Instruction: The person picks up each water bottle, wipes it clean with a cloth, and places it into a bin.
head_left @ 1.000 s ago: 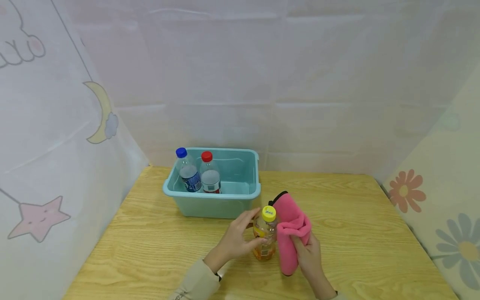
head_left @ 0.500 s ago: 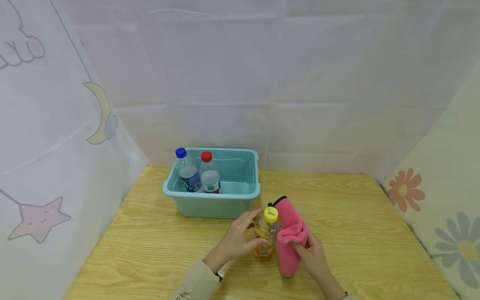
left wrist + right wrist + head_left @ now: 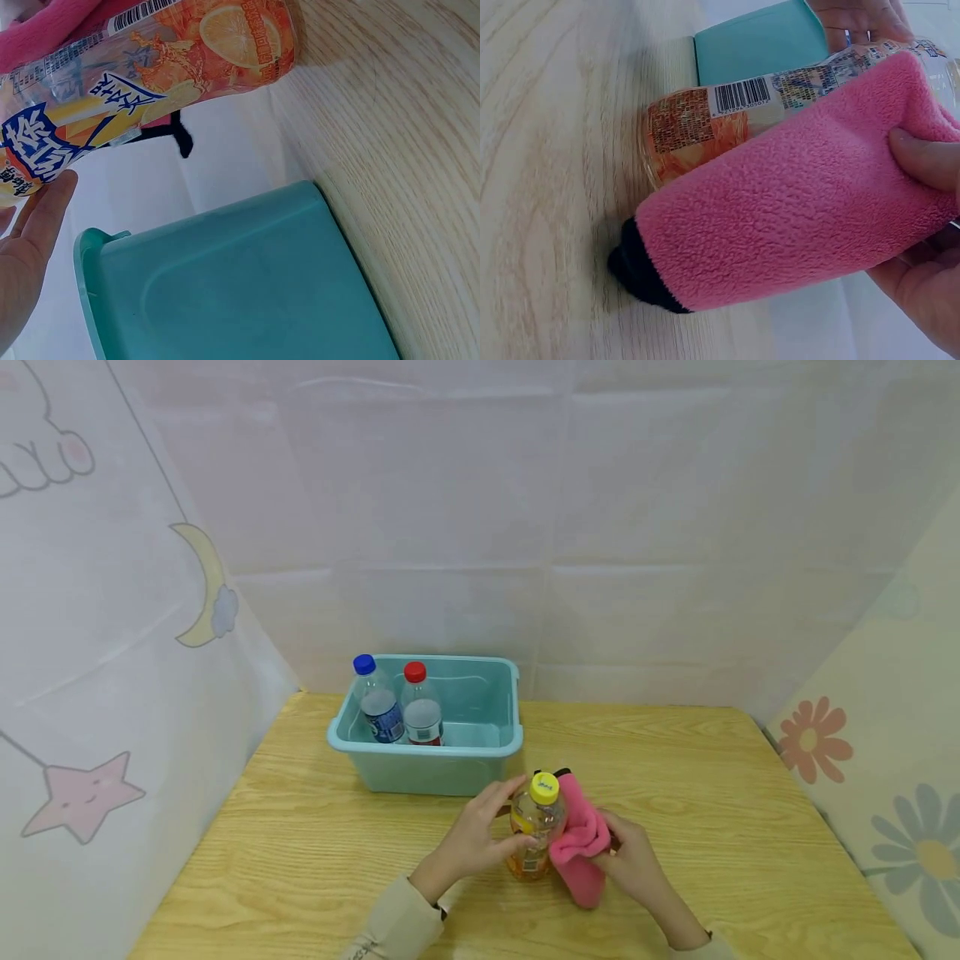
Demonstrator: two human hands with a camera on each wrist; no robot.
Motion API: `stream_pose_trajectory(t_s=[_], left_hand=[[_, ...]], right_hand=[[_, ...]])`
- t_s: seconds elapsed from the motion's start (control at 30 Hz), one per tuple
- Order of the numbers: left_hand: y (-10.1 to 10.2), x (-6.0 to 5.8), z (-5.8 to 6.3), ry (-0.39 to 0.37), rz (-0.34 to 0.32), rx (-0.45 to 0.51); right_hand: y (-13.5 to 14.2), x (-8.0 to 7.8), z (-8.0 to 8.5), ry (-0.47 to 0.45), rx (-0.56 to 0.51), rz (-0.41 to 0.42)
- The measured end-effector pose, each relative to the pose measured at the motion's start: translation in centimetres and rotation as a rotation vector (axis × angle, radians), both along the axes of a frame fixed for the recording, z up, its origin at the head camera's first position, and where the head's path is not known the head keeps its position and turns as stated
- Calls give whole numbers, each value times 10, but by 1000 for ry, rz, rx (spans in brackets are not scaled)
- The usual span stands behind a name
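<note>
A clear plastic bottle (image 3: 530,852) with a yellow cap and an orange-fruit label stands upright on the table. My left hand (image 3: 474,839) holds it from the left, thumb in front and fingers behind; the left wrist view shows fingertips (image 3: 54,206) at its label. Folded pink cloth (image 3: 581,852) with black edging presses against the bottle's right side. My right hand (image 3: 630,860) grips this cloth, its thumb pushed into a fold, as the right wrist view shows. Part of the bottle is hidden behind the cloth there.
Behind the bottle, a teal plastic basin (image 3: 427,772) stands on the wooden table (image 3: 712,793). Inside its left half are a blue-capped bottle (image 3: 384,714) and a red-capped bottle (image 3: 423,714). A printed white sheet (image 3: 637,527) hangs behind and at both sides.
The right hand has brought the pink cloth left and slightly down, up against the bottle. The yellow cap has tilted slightly to the right. My left hand keeps its hold.
</note>
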State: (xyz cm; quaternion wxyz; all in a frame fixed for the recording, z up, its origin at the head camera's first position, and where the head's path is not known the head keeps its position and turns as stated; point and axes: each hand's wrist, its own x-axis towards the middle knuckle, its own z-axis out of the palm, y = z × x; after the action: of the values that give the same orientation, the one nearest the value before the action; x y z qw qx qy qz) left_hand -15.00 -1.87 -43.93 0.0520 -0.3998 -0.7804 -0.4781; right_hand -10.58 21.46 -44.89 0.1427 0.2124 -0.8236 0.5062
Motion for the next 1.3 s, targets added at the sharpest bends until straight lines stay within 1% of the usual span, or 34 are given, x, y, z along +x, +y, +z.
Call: stream_pose_trajectory(t_s=[0.17,0.2,0.27,0.33,0.43,0.53,0.73,0.9,1.0,1.17,1.23,1.3], left_hand=[[0,0,0,-11,-2,0],[0,-1,0,-16,-2,4],[1,-1,-1,-32,-2,14],[1,0,0,-57,-3,29],[1,0,-1,-71,-1,43],[1,0,0,-79,3,56],[2,2,0,-101,14,62],[3,5,2,-90,24,40],[4,8,5,-70,65,1],[9,11,8,-13,188,-65],[11,11,9,-3,228,-72],[12,11,10,0,253,-72]], right_hand=[[-2,-2,-2,-6,98,-6],[-1,-3,-7,-20,109,-5],[-1,-5,-11,-55,122,3],[-1,-6,-13,-94,135,10],[-3,-8,-13,-147,181,5],[-5,-10,-14,-167,254,-8],[-10,-15,-23,-237,379,5],[-11,-17,-32,-274,423,13],[-11,-16,-35,-280,421,13],[-9,-14,-33,-265,409,23],[-8,-13,-30,-279,392,31],[-6,-11,-27,-287,377,34]])
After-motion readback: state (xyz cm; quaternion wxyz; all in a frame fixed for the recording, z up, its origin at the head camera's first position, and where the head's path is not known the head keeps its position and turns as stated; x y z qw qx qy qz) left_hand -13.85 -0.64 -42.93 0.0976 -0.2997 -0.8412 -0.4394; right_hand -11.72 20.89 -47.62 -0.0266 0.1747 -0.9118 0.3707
